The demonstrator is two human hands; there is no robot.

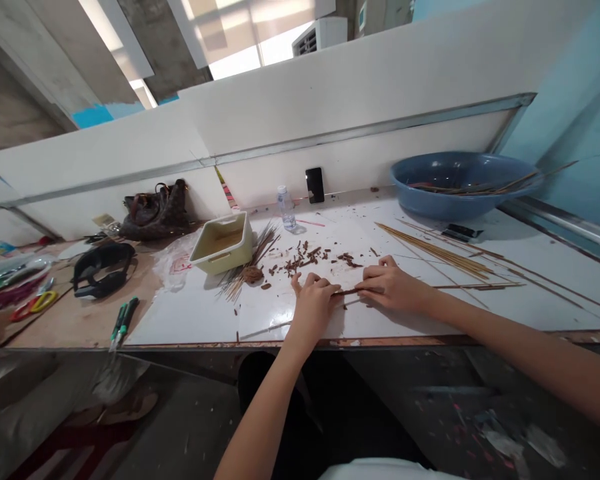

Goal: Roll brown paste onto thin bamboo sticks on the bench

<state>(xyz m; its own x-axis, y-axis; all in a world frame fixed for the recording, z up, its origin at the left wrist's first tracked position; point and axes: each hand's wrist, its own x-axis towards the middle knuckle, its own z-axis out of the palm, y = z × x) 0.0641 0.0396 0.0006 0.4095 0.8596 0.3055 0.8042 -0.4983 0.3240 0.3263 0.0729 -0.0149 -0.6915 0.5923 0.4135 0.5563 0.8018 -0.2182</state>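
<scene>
Low over the white table top [190, 313], my left hand [314, 303] and my right hand [387, 285] are closed on a thin stick [349, 291]. Dark brown material covers the stick between my hands, and a thin length in line with it shows to the right of my right hand. Fingers hide the gripped parts. Brown crumbs and flakes [305, 257] lie scattered just beyond my hands. A dark brown lump [253, 274] is to the left, beside a bundle of thin grey sticks [240, 277]. Tan sticks [440, 253] lie fanned out beyond my right forearm.
A pale yellow basin [207, 265] with brownish contents stands left. Behind are a clear bottle [286, 210] and a phone [315, 185] against the wall. A blue tub [440, 203] holding sticks is at back right. Green-handled pliers [125, 320], a black headset [103, 267] and a handbag [155, 213] lie left.
</scene>
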